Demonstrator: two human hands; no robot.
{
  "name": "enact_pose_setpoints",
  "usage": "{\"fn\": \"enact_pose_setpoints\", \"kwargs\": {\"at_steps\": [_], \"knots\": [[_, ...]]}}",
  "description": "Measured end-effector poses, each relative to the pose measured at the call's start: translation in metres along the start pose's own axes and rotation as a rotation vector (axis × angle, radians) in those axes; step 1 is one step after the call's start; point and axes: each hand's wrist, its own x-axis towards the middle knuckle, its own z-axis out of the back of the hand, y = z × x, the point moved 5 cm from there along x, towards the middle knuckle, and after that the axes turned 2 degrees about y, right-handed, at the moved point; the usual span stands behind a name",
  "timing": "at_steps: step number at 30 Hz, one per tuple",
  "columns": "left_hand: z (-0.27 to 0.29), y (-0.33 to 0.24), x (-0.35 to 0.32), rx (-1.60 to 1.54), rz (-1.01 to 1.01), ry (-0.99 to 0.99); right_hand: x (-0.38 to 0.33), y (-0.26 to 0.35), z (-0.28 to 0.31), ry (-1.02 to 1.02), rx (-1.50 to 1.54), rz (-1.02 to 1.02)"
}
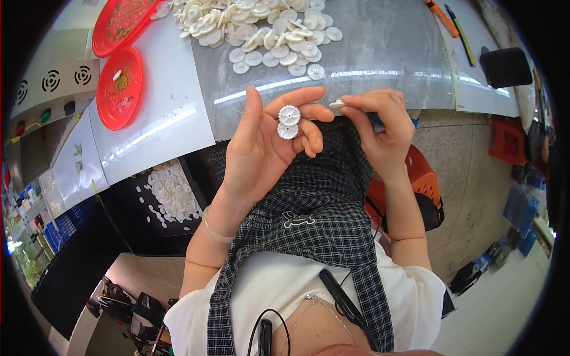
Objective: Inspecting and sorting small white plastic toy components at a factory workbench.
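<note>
Two small white gear wheels [288,122]: toothed discs, one above the other and touching, lying on the fingers [306,113] of the left hand [267,148]. That hand is palm up, thumb upright and apart at its left, fingers half curled under the wheels; nothing pinches them from above.

One more white part [337,104]: small, pinched between thumb and fingertips of the right hand [380,127], just right of the left fingertips. The other right fingers are curled in.

Pile of white gear wheels [267,29]: loose heap on the grey table [380,53], beyond both sets of fingertips.

Two red trays [122,59]: beyond the left thumb, to the left, on a white sheet.

Further white wheels [172,193]: in a dark bin left of the left wrist.

Checked apron [314,207]: under both hands.
</note>
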Motion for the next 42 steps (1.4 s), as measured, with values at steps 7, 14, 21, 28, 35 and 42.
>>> {"fn": "enact_pose_setpoints", "kwargs": {"at_steps": [7,14,21,28,35,42], "knots": [[0.001,0.0,0.001,0.02,0.0,0.023,0.014,0.011,0.001,-0.021,0.443,-0.183],[0.0,0.003,0.001,0.037,0.027,0.028,0.02,0.013,-0.005,0.014,0.59,-0.243],[0.002,0.005,-0.001,0.292,0.079,-0.062,0.026,0.022,-0.014,0.151,0.42,-0.165],[0.004,0.003,-0.002,0.083,0.023,-0.094,0.036,0.01,-0.012,-0.022,-0.021,0.065],[0.004,0.002,-0.002,0.081,0.011,-0.102,0.034,0.001,-0.029,0.021,-0.12,0.099],[0.007,0.001,-0.004,0.062,-0.001,-0.094,0.037,0.0,-0.025,0.039,0.059,-0.056]]}}
